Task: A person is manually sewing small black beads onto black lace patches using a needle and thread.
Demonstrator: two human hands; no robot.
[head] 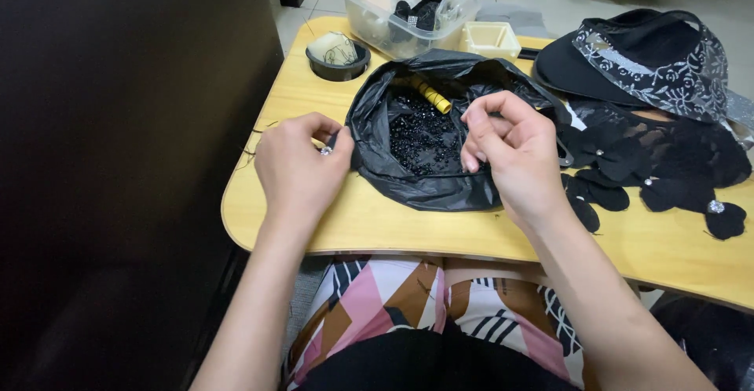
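Both hands work at a black bag (424, 179) of beads (416, 136) lying mid-table (377, 226). Her left hand (298, 167), near the table's left edge, is curled shut, pinching a small black piece with a shiny stud (325, 150). Right hand (510, 151) hovers over the bag, fingertips pinched together; whatever they hold is too small to tell.

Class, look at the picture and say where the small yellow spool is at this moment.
In the head view the yellow spool lies inside the open black plastic bag at the middle of the wooden tray, above the black beads and between the two hands.
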